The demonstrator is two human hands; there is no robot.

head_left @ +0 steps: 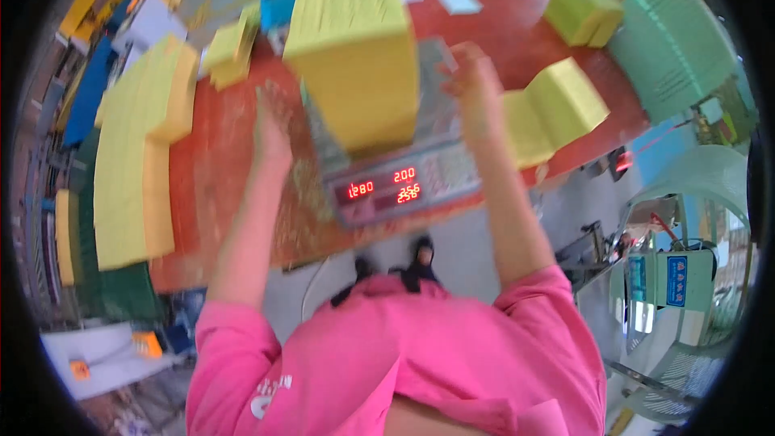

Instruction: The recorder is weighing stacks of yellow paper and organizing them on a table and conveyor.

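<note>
A tall stack of yellow paper sheets (355,48) stands on a grey weighing scale (404,182) with a red lit display, on a red-brown table (210,186). My left hand (273,125) is to the left of the stack, blurred, with fingers apart and nothing in it. My right hand (472,85) is at the stack's right side, close to the scale's platform, also blurred; it seems empty. Both forearms rise from pink sleeves at the lower edge.
More yellow paper stacks lie on the table: a long one at the left (137,153), a small one behind (230,52), one at the right (557,109), another far right (583,10). A green stack (674,40) and a machine (670,274) stand to the right.
</note>
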